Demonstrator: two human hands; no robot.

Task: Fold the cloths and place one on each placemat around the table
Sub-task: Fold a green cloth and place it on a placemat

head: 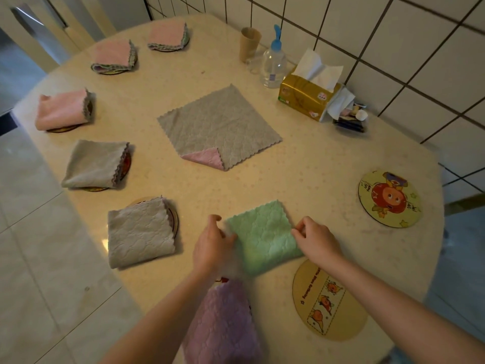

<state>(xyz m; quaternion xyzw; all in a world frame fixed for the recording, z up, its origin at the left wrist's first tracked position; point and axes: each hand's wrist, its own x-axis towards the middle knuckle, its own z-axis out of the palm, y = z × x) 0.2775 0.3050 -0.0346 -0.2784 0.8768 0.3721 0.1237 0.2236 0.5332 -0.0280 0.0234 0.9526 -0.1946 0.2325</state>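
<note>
While both hands pinch its side edges, green cloth lies folded.

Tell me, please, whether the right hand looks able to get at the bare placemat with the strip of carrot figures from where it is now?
Probably yes. The right hand pinches the green cloth just beyond that placemat, and nothing lies on or stands between them.
</note>
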